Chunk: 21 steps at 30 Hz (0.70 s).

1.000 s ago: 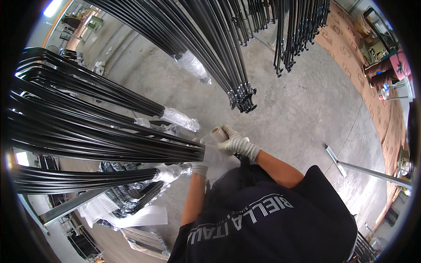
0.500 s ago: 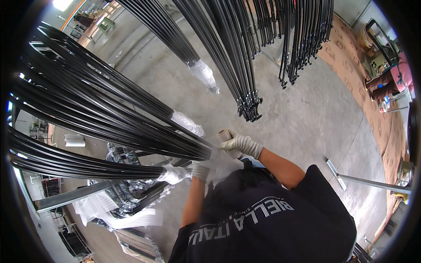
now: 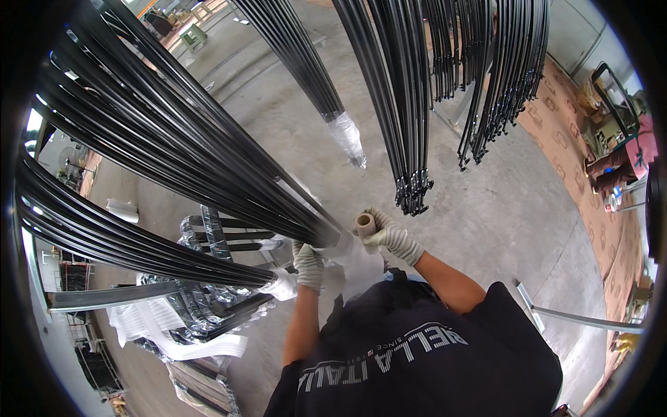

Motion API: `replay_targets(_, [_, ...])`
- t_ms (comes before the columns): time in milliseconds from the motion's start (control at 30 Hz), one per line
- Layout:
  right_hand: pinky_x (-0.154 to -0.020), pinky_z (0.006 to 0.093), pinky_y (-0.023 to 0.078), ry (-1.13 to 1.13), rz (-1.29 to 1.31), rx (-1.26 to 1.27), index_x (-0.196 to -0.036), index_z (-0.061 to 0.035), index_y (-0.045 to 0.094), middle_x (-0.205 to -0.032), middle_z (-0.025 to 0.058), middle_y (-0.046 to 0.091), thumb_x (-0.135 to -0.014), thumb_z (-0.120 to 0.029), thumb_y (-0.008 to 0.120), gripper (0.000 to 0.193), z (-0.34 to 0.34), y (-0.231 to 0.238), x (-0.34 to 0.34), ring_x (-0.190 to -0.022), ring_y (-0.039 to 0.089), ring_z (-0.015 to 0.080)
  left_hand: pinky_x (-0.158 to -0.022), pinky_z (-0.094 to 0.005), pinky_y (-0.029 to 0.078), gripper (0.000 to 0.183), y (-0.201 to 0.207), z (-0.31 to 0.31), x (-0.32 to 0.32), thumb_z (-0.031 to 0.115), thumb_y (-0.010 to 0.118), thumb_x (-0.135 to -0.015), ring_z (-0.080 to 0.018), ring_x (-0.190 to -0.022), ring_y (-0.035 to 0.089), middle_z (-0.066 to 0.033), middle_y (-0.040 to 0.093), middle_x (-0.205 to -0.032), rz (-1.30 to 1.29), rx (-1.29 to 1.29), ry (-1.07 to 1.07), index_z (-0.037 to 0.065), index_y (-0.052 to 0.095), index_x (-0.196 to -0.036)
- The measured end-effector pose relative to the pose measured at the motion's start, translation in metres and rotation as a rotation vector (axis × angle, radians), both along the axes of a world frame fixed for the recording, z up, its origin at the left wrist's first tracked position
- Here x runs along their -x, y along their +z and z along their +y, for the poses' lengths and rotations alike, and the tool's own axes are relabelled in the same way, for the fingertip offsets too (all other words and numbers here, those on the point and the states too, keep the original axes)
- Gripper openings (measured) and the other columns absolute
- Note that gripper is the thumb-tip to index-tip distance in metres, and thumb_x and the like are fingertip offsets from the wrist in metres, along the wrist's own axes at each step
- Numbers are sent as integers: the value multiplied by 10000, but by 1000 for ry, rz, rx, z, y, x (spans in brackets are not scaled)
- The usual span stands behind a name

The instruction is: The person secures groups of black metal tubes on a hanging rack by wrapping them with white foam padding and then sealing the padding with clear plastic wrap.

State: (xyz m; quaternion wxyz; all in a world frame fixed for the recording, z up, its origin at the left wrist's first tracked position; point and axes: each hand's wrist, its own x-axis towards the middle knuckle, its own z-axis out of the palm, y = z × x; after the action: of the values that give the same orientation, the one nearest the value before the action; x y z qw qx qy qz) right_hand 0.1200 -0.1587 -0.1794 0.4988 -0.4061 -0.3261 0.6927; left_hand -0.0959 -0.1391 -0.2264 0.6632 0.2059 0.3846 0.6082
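My right hand [image 3: 394,235], in a pale striped glove, grips a roll of clear wrapping film [image 3: 365,224] by its cardboard core, just right of a bundle of long black tubes [image 3: 278,208]. A cloudy sheet of film [image 3: 360,263] stretches between the roll and the bundle's near end, which it covers. My left hand [image 3: 308,267], gloved the same way, is closed against the underside of that end; its fingertips are partly hidden. Below, another black bundle [image 3: 174,250] has its end wrapped in film [image 3: 281,283], close to my left wrist.
A bundle with a film-wrapped end [image 3: 346,135] hangs ahead. Several bare-ended black tube bundles [image 3: 411,184] stand farther right. At lower left are a metal bar [image 3: 114,295], white foam sheets [image 3: 167,323] and plastic-wrapped parts. A metal stand [image 3: 531,306] and another person [image 3: 639,149] are right.
My right hand has lifted the roll slightly to the right, its open core now tilted into view. My left hand has moved slightly up and left. The whole view has shifted.
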Motion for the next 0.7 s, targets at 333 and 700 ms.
replay_targets(333, [-718,228,423,-133,-426,-273,-1000,-52,474,-869,29,521,-655,-55,654,389,-52,76,42,-812,486,83,-857,-225,345,372,40,-62,2,-43,471,-761,-93,-912,452,-5,485,-988,365,-99,24,84,442,-1109])
replay_targets(700, [-747,259,464,-17,-88,-20,-1130,-48,380,-1033,59,470,-686,-42,645,517,-81,92,68,-917,509,139,-867,-324,369,591,76,-90,-1,122,668,-632,-184,-1034,410,-60,424,-1100,404,-342,-467,94,372,-1143])
